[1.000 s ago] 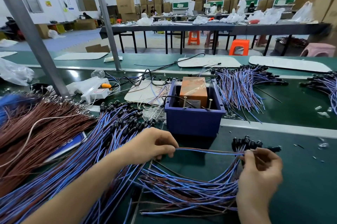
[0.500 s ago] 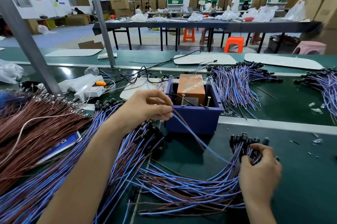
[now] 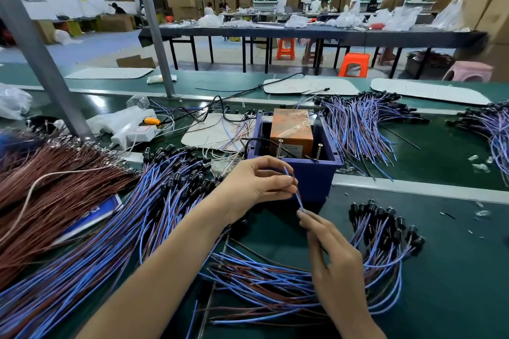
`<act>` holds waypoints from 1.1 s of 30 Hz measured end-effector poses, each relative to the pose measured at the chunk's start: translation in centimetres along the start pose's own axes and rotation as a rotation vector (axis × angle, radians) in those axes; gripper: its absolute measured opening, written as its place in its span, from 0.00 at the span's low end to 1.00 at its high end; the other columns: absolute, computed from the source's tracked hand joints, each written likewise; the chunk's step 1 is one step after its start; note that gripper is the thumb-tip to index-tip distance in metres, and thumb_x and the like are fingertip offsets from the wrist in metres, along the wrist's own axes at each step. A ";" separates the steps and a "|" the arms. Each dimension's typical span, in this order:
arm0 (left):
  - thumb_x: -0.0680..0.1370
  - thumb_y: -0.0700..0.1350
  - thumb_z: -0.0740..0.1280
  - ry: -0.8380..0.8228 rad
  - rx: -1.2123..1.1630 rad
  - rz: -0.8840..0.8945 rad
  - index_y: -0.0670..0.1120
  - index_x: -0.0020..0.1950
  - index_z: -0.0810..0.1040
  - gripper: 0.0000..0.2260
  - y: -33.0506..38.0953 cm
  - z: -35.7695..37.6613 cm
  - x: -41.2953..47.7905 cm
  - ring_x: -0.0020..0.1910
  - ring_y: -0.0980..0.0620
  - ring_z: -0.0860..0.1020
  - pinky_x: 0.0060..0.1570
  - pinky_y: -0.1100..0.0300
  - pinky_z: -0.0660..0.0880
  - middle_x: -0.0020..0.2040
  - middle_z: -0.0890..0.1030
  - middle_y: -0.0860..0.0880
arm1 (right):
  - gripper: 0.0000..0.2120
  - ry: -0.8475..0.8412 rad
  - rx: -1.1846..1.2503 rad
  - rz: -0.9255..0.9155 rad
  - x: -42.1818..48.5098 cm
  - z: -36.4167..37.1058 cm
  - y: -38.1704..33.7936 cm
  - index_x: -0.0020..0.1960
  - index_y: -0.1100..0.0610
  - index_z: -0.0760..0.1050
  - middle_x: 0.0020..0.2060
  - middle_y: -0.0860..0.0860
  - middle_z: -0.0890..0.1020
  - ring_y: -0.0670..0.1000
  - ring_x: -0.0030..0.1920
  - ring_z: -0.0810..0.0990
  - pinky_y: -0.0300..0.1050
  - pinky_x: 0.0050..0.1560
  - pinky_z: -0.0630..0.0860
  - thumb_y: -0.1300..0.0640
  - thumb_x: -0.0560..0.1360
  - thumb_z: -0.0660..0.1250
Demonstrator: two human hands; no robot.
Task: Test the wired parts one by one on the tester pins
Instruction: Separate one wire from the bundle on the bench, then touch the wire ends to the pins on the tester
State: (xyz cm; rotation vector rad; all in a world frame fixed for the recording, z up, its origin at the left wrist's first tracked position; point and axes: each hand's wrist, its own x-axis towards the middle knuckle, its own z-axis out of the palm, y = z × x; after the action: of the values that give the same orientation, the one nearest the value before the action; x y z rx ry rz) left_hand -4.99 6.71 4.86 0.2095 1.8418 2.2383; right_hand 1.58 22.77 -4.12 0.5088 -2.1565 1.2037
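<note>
A blue box (image 3: pixel 316 177) holds an orange tester block (image 3: pixel 292 127) with two upright metal pins (image 3: pixel 319 151) at its near side. My left hand (image 3: pixel 257 184) pinches a thin blue and brown wire pair (image 3: pixel 296 192) just in front of the box. My right hand (image 3: pixel 330 250) pinches the same wire's lower end between thumb and forefinger. A small bunch of wired parts with black caps (image 3: pixel 382 228) lies to the right of my right hand. A large pile of the same parts (image 3: pixel 124 228) spreads under my left forearm.
Brown wires (image 3: pixel 41 195) are heaped at the far left. More blue wire bundles (image 3: pixel 360 123) lie behind the box and at the right edge (image 3: pixel 495 129). A white power strip (image 3: pixel 135 132) and a steel post (image 3: pixel 41 63) stand at left. White boards (image 3: pixel 424 92) lie farther back.
My right hand left the black-capped bunch and rose to meet the left hand, taking the wire's lower end. My left hand moved right, in front of the blue box.
</note>
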 end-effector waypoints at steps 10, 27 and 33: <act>0.76 0.33 0.66 -0.081 0.052 -0.062 0.42 0.46 0.81 0.06 -1.0 0.6 0.1 0.37 0.53 0.82 0.40 0.63 0.79 0.40 0.83 0.45 | 0.24 -0.017 0.051 0.047 0.2 -0.3 -0.1 0.64 0.52 0.74 0.58 0.45 0.79 0.42 0.50 0.81 0.34 0.54 0.76 0.72 0.73 0.67; 0.77 0.36 0.66 0.035 0.089 -0.063 0.42 0.44 0.79 0.04 -1.7 0.1 0.7 0.32 0.56 0.80 0.36 0.64 0.78 0.37 0.83 0.47 | 0.22 0.077 0.106 0.213 0.2 -0.6 -0.2 0.62 0.49 0.75 0.55 0.42 0.80 0.42 0.52 0.79 0.29 0.52 0.73 0.70 0.75 0.66; 0.79 0.38 0.65 0.125 0.131 -0.063 0.44 0.47 0.82 0.07 -2.3 -0.3 1.3 0.29 0.59 0.76 0.35 0.68 0.77 0.35 0.82 0.51 | 0.18 0.063 0.085 0.361 0.2 -0.5 0.8 0.63 0.50 0.76 0.54 0.44 0.80 0.38 0.38 0.71 0.39 0.44 0.70 0.66 0.76 0.66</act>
State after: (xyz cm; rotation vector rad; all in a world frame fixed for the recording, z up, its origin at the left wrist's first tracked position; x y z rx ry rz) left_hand -6.07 7.16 2.45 0.0337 2.0316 2.1358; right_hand 1.16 23.60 -4.27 0.1133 -2.2107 1.4860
